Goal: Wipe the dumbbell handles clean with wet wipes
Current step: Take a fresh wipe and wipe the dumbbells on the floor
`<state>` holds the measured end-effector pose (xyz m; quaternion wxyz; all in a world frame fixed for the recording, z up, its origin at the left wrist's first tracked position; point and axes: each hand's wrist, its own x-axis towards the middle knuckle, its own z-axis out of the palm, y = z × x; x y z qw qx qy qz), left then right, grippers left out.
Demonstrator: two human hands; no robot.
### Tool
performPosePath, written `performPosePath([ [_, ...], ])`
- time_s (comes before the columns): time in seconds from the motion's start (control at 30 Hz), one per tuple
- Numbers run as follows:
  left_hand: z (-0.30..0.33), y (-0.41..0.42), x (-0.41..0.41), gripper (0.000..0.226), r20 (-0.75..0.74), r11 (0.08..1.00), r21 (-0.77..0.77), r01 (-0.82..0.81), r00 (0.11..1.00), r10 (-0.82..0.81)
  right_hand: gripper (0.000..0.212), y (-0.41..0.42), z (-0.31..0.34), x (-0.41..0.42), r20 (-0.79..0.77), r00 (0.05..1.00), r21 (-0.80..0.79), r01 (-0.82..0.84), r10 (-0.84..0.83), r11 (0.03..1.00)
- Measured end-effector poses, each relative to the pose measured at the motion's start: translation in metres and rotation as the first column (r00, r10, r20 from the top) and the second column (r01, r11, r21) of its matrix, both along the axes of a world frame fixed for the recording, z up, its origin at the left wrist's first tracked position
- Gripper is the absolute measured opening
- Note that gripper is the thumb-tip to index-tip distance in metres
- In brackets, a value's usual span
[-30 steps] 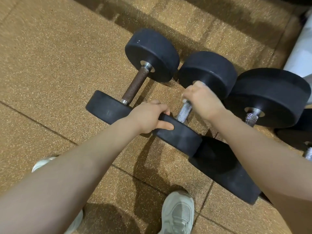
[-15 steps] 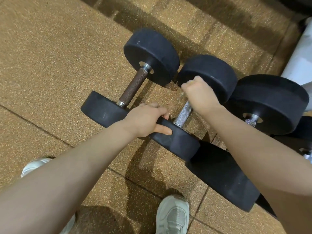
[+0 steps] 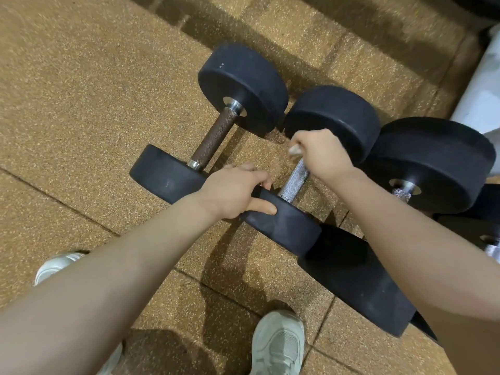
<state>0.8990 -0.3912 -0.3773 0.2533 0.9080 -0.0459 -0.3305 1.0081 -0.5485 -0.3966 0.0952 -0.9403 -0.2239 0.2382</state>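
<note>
Speckled tan floor [image 3: 81, 109] — black dumbbells [image 3: 235, 117] and pale sneakers [image 3: 278, 345] on it

You have 4 dumbbells [image 3: 238, 128] on the floor [image 3: 81, 104], 1 wet wipe [image 3: 295, 150], 2 hands [image 3: 232, 193] and 2 shoes [image 3: 278, 345].

Middle dumbbell [image 3: 311, 169]: black rubber heads, silver knurled handle [image 3: 293, 181], lying on floor; crumpled wet wipe [image 3: 295, 149] against handle's far end.

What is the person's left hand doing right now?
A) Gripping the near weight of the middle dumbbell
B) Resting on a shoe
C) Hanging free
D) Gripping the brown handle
A: the left hand curls over the near weight of the silver-handled dumbbell, thumb on its rim.
</note>
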Motion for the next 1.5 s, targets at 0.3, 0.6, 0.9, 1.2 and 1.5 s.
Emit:
performPosePath([
  [0.3,0.004,-0.001,-0.001,0.053,-0.022,1.000,-0.011,-0.014,1.000,0.014,0.021,-0.016,-0.011,-0.043,-0.223,0.972,0.224,-0.024,0.075,0.974],
  [0.6,0.008,-0.002,0.004,0.051,-0.033,1.000,-0.002,0.024,0.999,-0.024,0.031,-0.031,-0.044,-0.027,-0.756,0.009,0.087,0.993,-0.655,-0.086],
  [0.9,0.005,-0.003,0.003,0.053,-0.023,0.999,0.031,0.014,1.000,-0.014,0.036,-0.035,-0.032,-0.052,-0.757,0.283,-0.159,0.794,-0.588,0.587],
  [1.2,0.009,-0.005,-0.001,0.054,-0.013,1.000,0.006,-0.013,1.000,0.013,0.035,-0.023,-0.037,-0.021,-0.847,0.013,-0.024,0.998,-0.531,0.063],
  [1.5,0.007,-0.004,0.002,0.055,-0.056,1.000,0.002,-0.016,0.998,0.016,0.021,-0.040,-0.035,-0.028,-0.777,-0.058,-0.116,0.992,-0.627,0.052],
])
